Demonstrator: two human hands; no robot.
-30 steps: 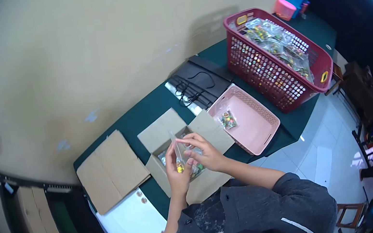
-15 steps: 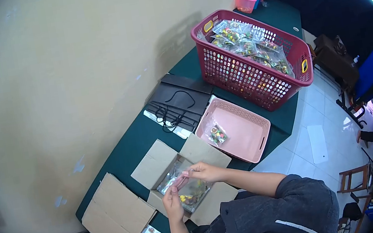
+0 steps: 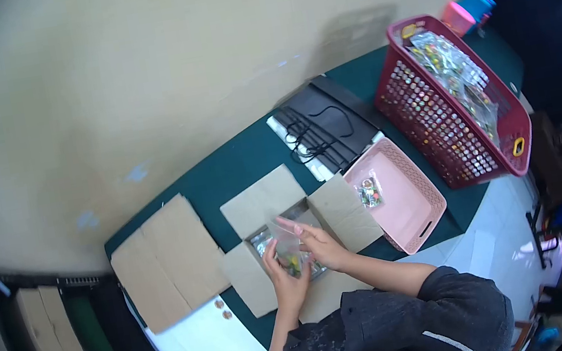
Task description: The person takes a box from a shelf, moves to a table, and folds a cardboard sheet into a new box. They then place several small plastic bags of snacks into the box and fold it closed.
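Over an open cardboard box (image 3: 262, 197) I hold a clear plastic bag (image 3: 280, 231) with small yellow and green pieces low in it. My left hand (image 3: 287, 281) is closed round the bag's lower part. The fingers of my right hand (image 3: 319, 244) grip its upper side. Inside the box, partly hidden by my hands, lie more shiny plastic bags. One filled bag (image 3: 369, 191) lies in the pink tray (image 3: 411, 206) to the right of the box.
A tall maroon basket (image 3: 435, 125) full of filled bags stands at the right. Behind the box lie black paper bags (image 3: 327, 120) with cord handles. Flattened cardboard (image 3: 166, 263) and a white sheet (image 3: 209, 345) are at the left. Pink (image 3: 458, 16) and blue containers (image 3: 476, 0) sit beyond the basket.
My hands have shifted on the bag: the left one now cups its lower part, whereas both pinched its top edge before. The camera view has turned, moving the table's things rightward.
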